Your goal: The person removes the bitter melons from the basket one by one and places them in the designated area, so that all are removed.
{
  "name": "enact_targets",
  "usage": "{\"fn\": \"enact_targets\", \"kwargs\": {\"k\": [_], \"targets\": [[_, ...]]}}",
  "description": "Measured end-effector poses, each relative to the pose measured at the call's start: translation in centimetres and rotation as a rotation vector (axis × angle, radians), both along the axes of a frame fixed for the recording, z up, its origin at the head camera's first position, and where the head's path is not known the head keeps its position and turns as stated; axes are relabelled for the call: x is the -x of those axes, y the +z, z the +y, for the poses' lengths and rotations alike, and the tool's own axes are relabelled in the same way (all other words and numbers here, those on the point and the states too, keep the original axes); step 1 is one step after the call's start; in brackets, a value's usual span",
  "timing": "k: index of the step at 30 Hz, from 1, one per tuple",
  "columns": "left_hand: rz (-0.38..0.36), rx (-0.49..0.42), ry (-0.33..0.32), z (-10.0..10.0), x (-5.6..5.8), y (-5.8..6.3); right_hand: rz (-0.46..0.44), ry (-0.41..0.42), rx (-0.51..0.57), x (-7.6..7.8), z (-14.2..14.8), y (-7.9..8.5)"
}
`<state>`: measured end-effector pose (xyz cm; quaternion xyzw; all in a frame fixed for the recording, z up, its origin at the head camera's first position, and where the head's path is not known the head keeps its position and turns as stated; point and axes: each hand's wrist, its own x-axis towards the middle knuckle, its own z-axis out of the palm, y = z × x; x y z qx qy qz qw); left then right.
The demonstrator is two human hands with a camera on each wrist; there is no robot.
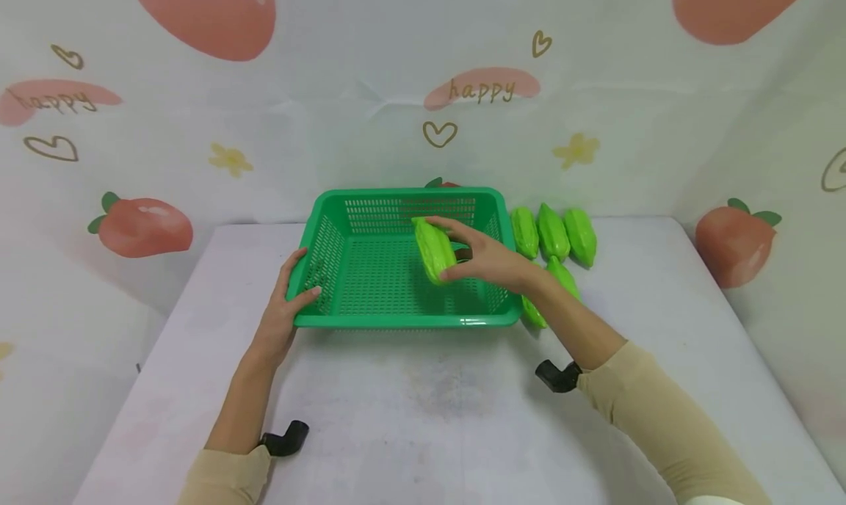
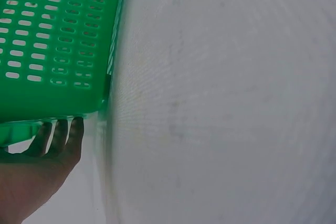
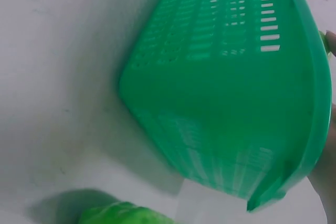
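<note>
A green perforated plastic basket [image 1: 410,321] sits on the white table, nothing visible inside on its floor. My left hand [image 1: 280,310] grips its left rim, thumb over the inside and fingers outside; in the left wrist view the fingers of that hand [image 2: 47,166] touch the basket's wall [image 2: 52,98]. Above the basket's right half, my right hand [image 1: 492,259] holds a bright green ridged fruit [image 1: 434,252] with a pointed tip, between thumb and fingers. The right wrist view mostly has the basket's outer side [image 3: 210,103]; the held fruit is almost wholly hidden there.
Several similar green fruits [image 1: 554,233] lie on the table [image 1: 410,417] just right of the basket, some partly behind my right forearm. One fruit [image 3: 123,214] shows at the bottom of the right wrist view. A printed cloth [image 1: 370,145] hangs behind the table.
</note>
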<state>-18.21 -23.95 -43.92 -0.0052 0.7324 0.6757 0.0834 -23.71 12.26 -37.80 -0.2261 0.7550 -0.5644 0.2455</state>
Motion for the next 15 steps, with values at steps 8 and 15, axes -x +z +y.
{"fn": "enact_targets", "kwargs": {"k": [8,15], "targets": [[-0.006,-0.018,-0.006,0.0,0.0,0.1,-0.005,-0.019,-0.014,0.1,1.4,-0.2],[-0.002,-0.022,-0.009,-0.1,0.0,0.0,0.007,-0.043,-0.020,0.0,2.6,-0.1]]}}
